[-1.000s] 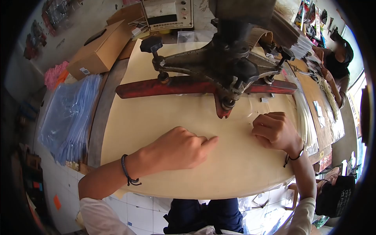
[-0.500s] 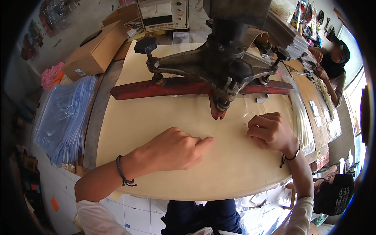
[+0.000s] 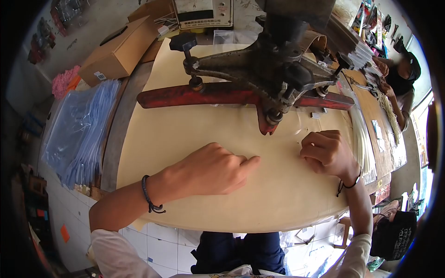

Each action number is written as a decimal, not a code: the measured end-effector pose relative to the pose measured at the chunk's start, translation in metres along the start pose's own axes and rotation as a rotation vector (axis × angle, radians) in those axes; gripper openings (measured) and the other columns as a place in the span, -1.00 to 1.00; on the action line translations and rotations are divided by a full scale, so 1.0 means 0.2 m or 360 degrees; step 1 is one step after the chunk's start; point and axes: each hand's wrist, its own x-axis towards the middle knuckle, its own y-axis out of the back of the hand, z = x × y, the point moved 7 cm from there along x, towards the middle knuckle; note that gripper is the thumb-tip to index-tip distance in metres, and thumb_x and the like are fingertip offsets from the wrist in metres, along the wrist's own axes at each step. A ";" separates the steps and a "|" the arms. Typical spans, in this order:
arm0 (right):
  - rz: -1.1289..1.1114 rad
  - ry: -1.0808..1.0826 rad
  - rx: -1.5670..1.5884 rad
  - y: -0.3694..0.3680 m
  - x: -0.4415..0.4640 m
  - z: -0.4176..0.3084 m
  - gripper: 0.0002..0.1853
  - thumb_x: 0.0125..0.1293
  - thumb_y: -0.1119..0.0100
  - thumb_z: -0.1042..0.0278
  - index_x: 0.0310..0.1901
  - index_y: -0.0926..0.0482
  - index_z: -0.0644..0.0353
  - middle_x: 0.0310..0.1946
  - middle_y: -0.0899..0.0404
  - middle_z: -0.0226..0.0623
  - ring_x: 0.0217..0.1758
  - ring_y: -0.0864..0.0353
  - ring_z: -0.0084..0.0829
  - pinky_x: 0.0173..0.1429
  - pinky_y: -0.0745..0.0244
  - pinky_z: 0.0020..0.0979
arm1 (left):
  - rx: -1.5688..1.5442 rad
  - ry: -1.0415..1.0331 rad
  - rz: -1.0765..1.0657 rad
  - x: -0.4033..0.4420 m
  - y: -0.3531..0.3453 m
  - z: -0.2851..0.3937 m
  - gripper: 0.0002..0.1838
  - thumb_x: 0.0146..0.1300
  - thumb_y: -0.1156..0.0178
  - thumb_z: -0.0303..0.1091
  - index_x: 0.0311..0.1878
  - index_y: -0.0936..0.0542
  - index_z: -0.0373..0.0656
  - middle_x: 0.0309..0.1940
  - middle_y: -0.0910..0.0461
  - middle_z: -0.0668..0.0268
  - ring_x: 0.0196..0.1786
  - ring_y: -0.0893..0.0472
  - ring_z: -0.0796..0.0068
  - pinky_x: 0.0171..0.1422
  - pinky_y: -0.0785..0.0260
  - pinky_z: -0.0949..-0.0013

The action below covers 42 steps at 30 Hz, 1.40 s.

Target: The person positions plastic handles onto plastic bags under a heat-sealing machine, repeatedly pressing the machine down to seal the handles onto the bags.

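Observation:
My left hand rests over the tan sheet covering the table, its fingers curled and the index finger pointing right. Whatever its fingers might hold is hidden. On the right, my right hand is closed with bent fingers near the sheet's right side; nothing can be made out in it. Beyond both hands stands a dark metal press head with black knobs. A long red bar with a short prong toward me is attached beneath it. A small metallic piece lies behind my right hand.
Clear plastic sheets are stacked at the left, below a cardboard box. A control box stands at the back. Pale strips line the right edge. Another person is at the far right; a black cap shows lower right.
The camera view has shifted slightly. Both hands keep nearly the same pose and place over the sheet, and the press looks unchanged.

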 end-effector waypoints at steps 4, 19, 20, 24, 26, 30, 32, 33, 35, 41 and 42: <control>-0.0020 0.0015 0.0013 0.00 0.00 0.00 -0.88 -0.03 -0.36 0.49 -0.44 -0.62 0.04 -0.35 -0.62 -0.50 -0.45 -0.64 -0.41 -0.39 -0.53 -0.35 | 0.0012 0.0024 -0.0006 -0.01 -0.01 -0.01 -0.63 0.12 -0.28 -0.47 0.04 -0.63 -0.29 -0.58 -0.65 0.19 -0.57 -0.66 0.25 -0.47 -0.52 0.22; 0.0009 -0.0056 0.0028 0.01 -0.02 0.05 -0.89 0.00 -0.35 0.50 -0.43 -0.64 0.04 -0.35 -0.65 -0.52 -0.48 -0.64 -0.39 -0.42 -0.53 -0.34 | 0.0044 -0.0047 0.0109 0.00 0.00 0.01 -0.67 0.12 -0.25 -0.51 0.00 -0.65 -0.30 -0.62 -0.63 0.21 -0.62 -0.64 0.26 -0.50 -0.52 0.24; 0.0017 -0.0056 0.0026 0.01 -0.02 0.05 -0.89 0.00 -0.35 0.50 -0.43 -0.64 0.04 -0.35 -0.65 -0.52 -0.48 -0.64 -0.39 -0.43 -0.53 -0.34 | 0.0043 -0.0049 0.0109 0.00 0.00 0.01 -0.67 0.12 -0.25 -0.51 0.00 -0.65 -0.30 -0.62 -0.63 0.21 -0.62 -0.64 0.26 -0.50 -0.52 0.24; 0.0023 -0.0073 0.0025 0.01 -0.02 0.06 -0.89 0.01 -0.35 0.51 -0.44 -0.65 0.04 -0.36 -0.65 -0.52 -0.50 -0.63 -0.38 -0.44 -0.52 -0.34 | 0.0048 -0.0036 0.0080 -0.01 -0.01 0.00 -0.66 0.12 -0.25 -0.52 0.00 -0.66 -0.31 -0.63 -0.63 0.21 -0.62 -0.64 0.26 -0.50 -0.52 0.25; 0.0017 -0.0084 0.0028 0.01 -0.02 0.06 -0.89 0.01 -0.34 0.51 -0.43 -0.65 0.05 -0.36 -0.65 -0.52 -0.50 -0.63 -0.38 -0.44 -0.51 -0.34 | 0.0039 -0.0038 0.0080 -0.01 -0.01 0.00 -0.66 0.12 -0.25 -0.52 0.01 -0.66 -0.31 -0.63 -0.63 0.21 -0.62 -0.65 0.26 -0.50 -0.53 0.25; 0.0015 -0.0088 0.0034 0.01 -0.02 0.06 -0.90 0.02 -0.34 0.51 -0.44 -0.64 0.05 -0.36 -0.65 -0.52 -0.51 -0.62 -0.38 -0.45 -0.50 -0.34 | 0.0045 -0.0033 0.0061 0.00 0.00 0.01 -0.65 0.11 -0.25 -0.52 0.01 -0.65 -0.31 -0.62 -0.63 0.20 -0.61 -0.65 0.26 -0.50 -0.53 0.25; 0.0013 -0.0091 0.0031 0.01 -0.02 0.06 -0.89 0.01 -0.34 0.51 -0.44 -0.64 0.05 -0.36 -0.65 -0.52 -0.52 -0.61 -0.38 -0.45 -0.50 -0.34 | 0.0046 -0.0033 0.0060 0.00 -0.01 0.00 -0.65 0.11 -0.25 -0.52 0.01 -0.65 -0.31 -0.61 -0.64 0.20 -0.60 -0.66 0.26 -0.49 -0.53 0.25; 0.0011 -0.0093 0.0029 0.01 -0.02 0.06 -0.89 0.01 -0.34 0.51 -0.44 -0.64 0.05 -0.36 -0.65 -0.52 -0.52 -0.61 -0.38 -0.45 -0.50 -0.35 | 0.0047 -0.0034 0.0059 0.00 -0.01 0.00 -0.65 0.11 -0.26 -0.52 0.01 -0.65 -0.31 -0.60 -0.64 0.20 -0.60 -0.66 0.26 -0.49 -0.53 0.25; -0.0004 -0.0098 0.0023 0.01 -0.02 0.05 -0.89 0.01 -0.34 0.52 -0.44 -0.63 0.05 -0.36 -0.65 -0.52 -0.53 -0.61 -0.39 -0.45 -0.50 -0.35 | 0.0025 -0.0034 0.0051 -0.01 -0.02 0.00 -0.65 0.12 -0.26 -0.51 0.01 -0.65 -0.31 -0.60 -0.65 0.19 -0.59 -0.66 0.26 -0.49 -0.53 0.25; 0.0095 -0.0079 0.0051 0.02 -0.02 0.06 -0.84 -0.10 -0.30 0.60 -0.51 -0.60 0.05 -0.41 -0.63 -0.48 -0.58 -0.56 -0.38 -0.50 -0.43 -0.34 | 0.0058 -0.0029 0.0047 -0.01 -0.01 0.00 -0.64 0.12 -0.27 -0.49 0.02 -0.65 -0.31 -0.59 -0.65 0.19 -0.59 -0.67 0.26 -0.48 -0.54 0.24; 0.0089 -0.0086 0.0046 0.02 -0.01 0.05 -0.84 -0.10 -0.30 0.60 -0.51 -0.60 0.05 -0.41 -0.63 -0.48 -0.58 -0.55 -0.38 -0.50 -0.43 -0.34 | 0.0061 -0.0023 0.0023 -0.01 -0.02 0.00 -0.64 0.12 -0.27 -0.49 0.03 -0.65 -0.31 -0.59 -0.65 0.19 -0.59 -0.66 0.26 -0.48 -0.54 0.24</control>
